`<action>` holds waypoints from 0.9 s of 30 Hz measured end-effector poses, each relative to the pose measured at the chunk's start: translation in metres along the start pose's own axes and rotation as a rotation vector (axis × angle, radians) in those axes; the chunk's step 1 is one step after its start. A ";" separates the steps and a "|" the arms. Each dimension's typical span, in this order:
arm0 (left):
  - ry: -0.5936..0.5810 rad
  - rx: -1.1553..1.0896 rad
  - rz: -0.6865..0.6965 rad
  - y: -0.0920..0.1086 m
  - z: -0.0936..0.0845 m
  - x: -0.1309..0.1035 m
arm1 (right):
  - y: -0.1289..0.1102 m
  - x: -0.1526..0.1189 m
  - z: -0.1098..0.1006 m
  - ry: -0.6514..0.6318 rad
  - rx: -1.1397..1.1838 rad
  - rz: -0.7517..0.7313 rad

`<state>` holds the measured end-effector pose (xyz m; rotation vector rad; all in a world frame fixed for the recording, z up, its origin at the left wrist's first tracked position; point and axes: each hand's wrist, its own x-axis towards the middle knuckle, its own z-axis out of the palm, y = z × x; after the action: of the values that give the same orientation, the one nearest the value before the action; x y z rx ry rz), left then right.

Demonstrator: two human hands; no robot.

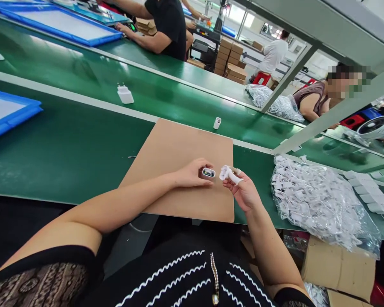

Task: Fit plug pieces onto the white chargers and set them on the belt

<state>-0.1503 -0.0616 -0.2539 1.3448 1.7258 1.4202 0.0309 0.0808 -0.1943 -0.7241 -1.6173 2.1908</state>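
Observation:
My left hand (193, 172) is closed around a white oval housing (208, 172), its open end facing up with small parts visible inside. Just to the right, my right hand (243, 187) pinches a small white plastic piece (224, 172); white coverings show on some of its fingers. The two pieces are apart, above a brown cardboard sheet (179, 145) on the green table. Past the sheet, another white housing (217, 123) stands on the green belt. A white plug adapter (125, 94) with two pins is farther left on the belt.
A clear bag of white plastic pieces (316, 200) lies to the right, beside a row of white parts (371, 194). Blue-edged trays (9, 108) are at the left. A metal post (333, 113) rises at the right. Other people sit across the belt.

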 end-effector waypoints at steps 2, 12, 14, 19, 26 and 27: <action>-0.021 0.009 0.003 0.001 -0.001 0.000 | 0.003 0.005 0.004 0.009 -0.129 -0.101; -0.037 0.049 -0.010 0.003 -0.008 0.001 | 0.008 0.018 0.019 -0.078 -1.297 -0.725; -0.036 0.056 -0.014 0.004 -0.008 0.001 | 0.008 0.023 0.022 -0.103 -1.370 -0.743; -0.026 0.074 0.007 0.003 -0.008 0.003 | 0.004 0.028 0.028 -0.159 -1.496 -0.752; -0.022 0.073 0.012 -0.002 -0.008 0.004 | 0.005 0.025 0.031 -0.127 -1.525 -0.842; -0.023 0.073 0.013 -0.002 -0.008 0.004 | 0.005 0.025 0.032 -0.125 -1.526 -0.844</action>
<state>-0.1590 -0.0611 -0.2524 1.4073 1.7732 1.3549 -0.0075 0.0678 -0.1970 -0.0528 -2.7588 0.1896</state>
